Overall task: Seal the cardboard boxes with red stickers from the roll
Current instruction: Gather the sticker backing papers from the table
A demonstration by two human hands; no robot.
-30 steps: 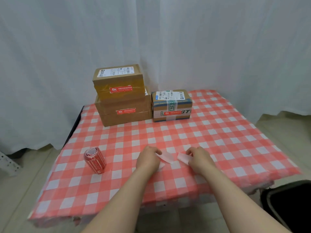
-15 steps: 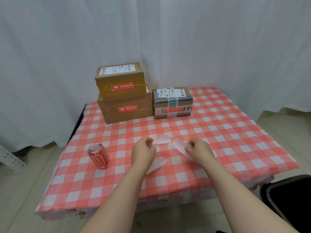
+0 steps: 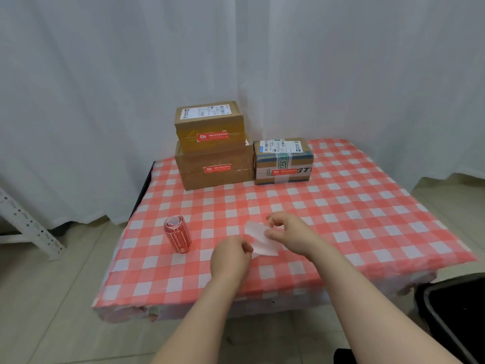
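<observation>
Biggest risk from here, I reckon, is the white paper strip [image 3: 258, 239]. It's flimsy and curled, so a sloppy pinch could let it fold on itself or flutter off the near edge of the worktop [image 3: 367, 206]. The sticker roll [image 3: 178, 239] is a worry too. It lies on its side at about 8 o'clock, not far from the left edge, and a nudge from a forearm could send it rolling to the floor.

The boxes [image 3: 214, 174] sit at 12 o'clock, two stacked and one just beside, each showing a red sticker, well apart from the hands. Both arms come in from 6 o'clock. The left hand [image 3: 231, 256] is curled and pinches the strip's near end. The right hand [image 3: 291, 235] sits at the strip's far side with thumb and finger bent in a C. Can't tell if it actually grips.
</observation>
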